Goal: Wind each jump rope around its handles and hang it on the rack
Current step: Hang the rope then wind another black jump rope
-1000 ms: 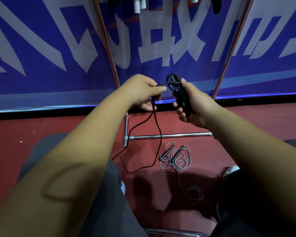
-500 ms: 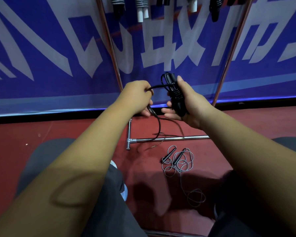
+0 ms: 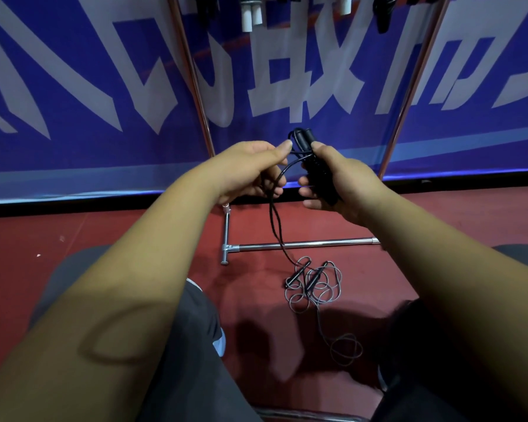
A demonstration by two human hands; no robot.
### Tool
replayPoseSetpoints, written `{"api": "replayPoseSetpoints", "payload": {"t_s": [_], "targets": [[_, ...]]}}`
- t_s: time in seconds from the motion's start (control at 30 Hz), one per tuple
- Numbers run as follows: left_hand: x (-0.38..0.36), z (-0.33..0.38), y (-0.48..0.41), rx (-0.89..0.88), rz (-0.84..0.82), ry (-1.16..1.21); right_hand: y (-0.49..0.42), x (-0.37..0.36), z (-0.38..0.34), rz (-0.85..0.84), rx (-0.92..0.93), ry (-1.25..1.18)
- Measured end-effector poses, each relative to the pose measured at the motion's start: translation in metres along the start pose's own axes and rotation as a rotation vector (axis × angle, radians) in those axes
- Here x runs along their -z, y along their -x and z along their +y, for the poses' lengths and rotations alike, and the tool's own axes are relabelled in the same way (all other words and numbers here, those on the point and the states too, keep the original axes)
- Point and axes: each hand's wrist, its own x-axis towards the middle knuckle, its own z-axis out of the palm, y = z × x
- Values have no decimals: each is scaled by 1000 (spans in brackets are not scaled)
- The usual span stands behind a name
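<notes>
A blue banner [image 3: 73,86] with white characters backs the scene. The rack [image 3: 191,71] stands in front of it, its left upright slanting up just left of the hands.

The left hand [image 3: 247,169] pinches the cord of the black jump rope [image 3: 302,137] between thumb and forefinger. That grip looks meant to keep the cord taut and steer each turn onto the handles. Below the pinch, the loose tail [image 3: 276,220] hangs down across the rack's base bar toward the red floor [image 3: 104,239]. I judge that a fair stretch is left to wind.

On the floor, on the near side of the bar, lies the grey jump rope [image 3: 314,281]. Its handles are side by side amid slack coils, and neither hand touches it.

The right hand [image 3: 348,184] is curled round the two black handles, holding them together and nearly upright as a core. Wraps of cord seem to lie round them under the fingers. Clasping both as one bundle probably stops those turns from slipping.

Further right rises the rack's right upright [image 3: 417,71]. Between the uprights, at the top edge, the hung ropes [image 3: 250,16] dangle with their handles pointing down, some white and some black. They mark where this bundle should go. The winding looks partway done and the hanging has not yet begun.
</notes>
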Motion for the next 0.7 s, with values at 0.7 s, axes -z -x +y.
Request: {"api": "replayPoseSetpoints", "payload": {"t_s": [0.7], "targets": [[2,-16,-27,-248,180,-162,11,-10,1,-257,-155,52]]}}
